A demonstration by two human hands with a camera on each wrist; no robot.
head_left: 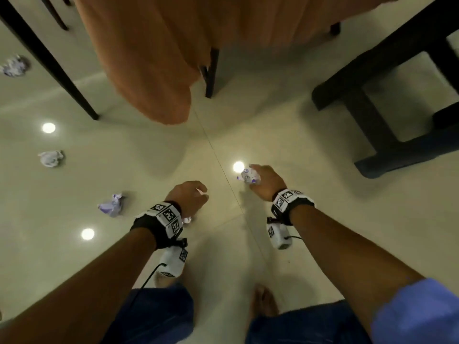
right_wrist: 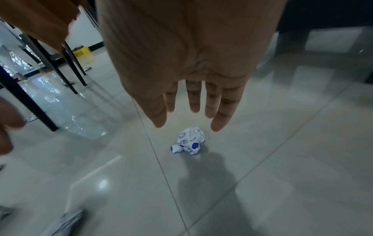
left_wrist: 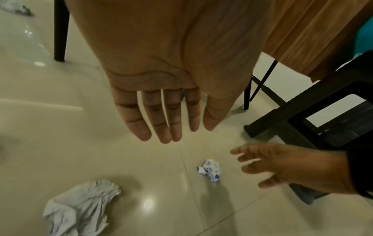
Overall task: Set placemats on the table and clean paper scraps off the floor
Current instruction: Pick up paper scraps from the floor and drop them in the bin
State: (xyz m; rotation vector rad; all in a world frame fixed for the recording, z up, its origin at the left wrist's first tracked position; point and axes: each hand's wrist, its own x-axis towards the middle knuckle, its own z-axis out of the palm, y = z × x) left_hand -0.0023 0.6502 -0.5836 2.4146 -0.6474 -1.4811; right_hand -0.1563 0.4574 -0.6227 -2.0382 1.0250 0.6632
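Dim indoor light throughout. Round ceiling lamps glare off the glossy floor (head_left: 149,145) as white spots. The right hand (right_wrist: 187,67) throws a soft shadow beyond the crumpled paper (right_wrist: 189,141). Wide lenses bend the edges; both palms loom large, and the left hand (left_wrist: 161,79) looks soft and blurred

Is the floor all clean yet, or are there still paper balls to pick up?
Not yet. Nothing looks finished. In hand: the right hand is open above a blue-printed paper ball, not touching it. The left hand is open and holds nothing. Left: three more crumpled scraps lie on the tiles. The tabletop is out of view, so the placemats cannot be judged.
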